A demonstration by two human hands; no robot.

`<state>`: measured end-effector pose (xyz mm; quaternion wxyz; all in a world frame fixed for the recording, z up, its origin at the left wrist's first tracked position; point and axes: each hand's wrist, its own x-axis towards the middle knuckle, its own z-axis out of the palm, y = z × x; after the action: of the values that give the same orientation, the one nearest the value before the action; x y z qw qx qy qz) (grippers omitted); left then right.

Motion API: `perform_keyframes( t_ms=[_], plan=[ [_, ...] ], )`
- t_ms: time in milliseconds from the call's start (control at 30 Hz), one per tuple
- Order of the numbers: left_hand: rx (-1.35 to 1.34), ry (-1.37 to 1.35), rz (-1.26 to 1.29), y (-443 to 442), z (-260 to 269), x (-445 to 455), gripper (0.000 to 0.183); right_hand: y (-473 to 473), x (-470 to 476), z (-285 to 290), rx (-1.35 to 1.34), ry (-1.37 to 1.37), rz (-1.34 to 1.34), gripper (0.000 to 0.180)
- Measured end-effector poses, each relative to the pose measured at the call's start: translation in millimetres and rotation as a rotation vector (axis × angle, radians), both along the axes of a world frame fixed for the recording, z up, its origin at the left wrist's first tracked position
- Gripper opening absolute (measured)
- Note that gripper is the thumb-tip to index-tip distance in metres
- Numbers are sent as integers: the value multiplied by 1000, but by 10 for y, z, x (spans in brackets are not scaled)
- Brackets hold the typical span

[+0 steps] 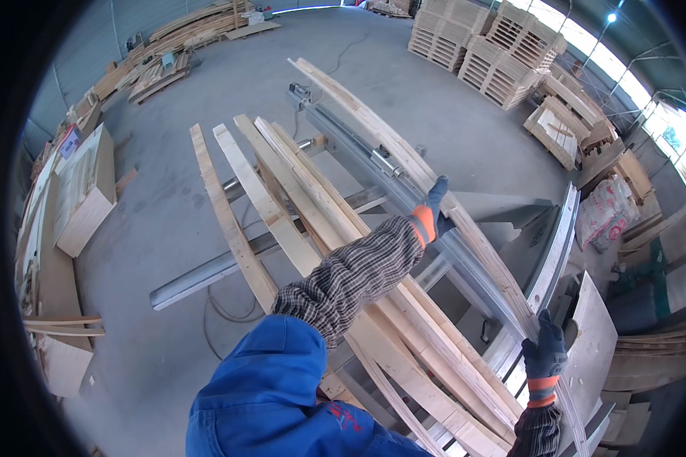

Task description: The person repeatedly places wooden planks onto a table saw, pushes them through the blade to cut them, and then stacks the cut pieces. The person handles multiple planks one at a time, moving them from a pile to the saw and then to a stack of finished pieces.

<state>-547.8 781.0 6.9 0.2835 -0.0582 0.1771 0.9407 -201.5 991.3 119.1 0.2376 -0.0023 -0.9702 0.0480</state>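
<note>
My left hand [434, 210], in a dark work glove with an orange cuff, is wrapped around a long pale wooden board [371, 123]. The board seems built of thin strips and runs lengthwise along a steel rail [354, 154]. Nearer to me, my right hand [545, 345], gloved the same way, grips this board close to its near end. The fingers of both hands are partly hidden by the board. Under my left forearm, several long wooden boards [303, 183] lie side by side across the metal frame [188, 284].
Stacked pallets [497, 71] stand at the far right. Timber piles [200, 28] lie along the far left wall, and a plywood-sided stack [86, 188] stands at left. A white sack [607, 211] sits beyond a metal beam [554, 245]. A cable [217, 308] loops on the concrete floor.
</note>
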Motion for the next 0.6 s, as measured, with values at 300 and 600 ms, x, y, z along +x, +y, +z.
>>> perform_keyframes(
  t_ms=[300, 600],
  plan=[
    [37, -128, -73, 584, 303, -267, 67, 116, -142, 601, 78, -29, -111, 56],
    [236, -289, 28, 661, 197, -630, 67, 256, -798, 1058, 249, -41, 14, 60]
  ],
)
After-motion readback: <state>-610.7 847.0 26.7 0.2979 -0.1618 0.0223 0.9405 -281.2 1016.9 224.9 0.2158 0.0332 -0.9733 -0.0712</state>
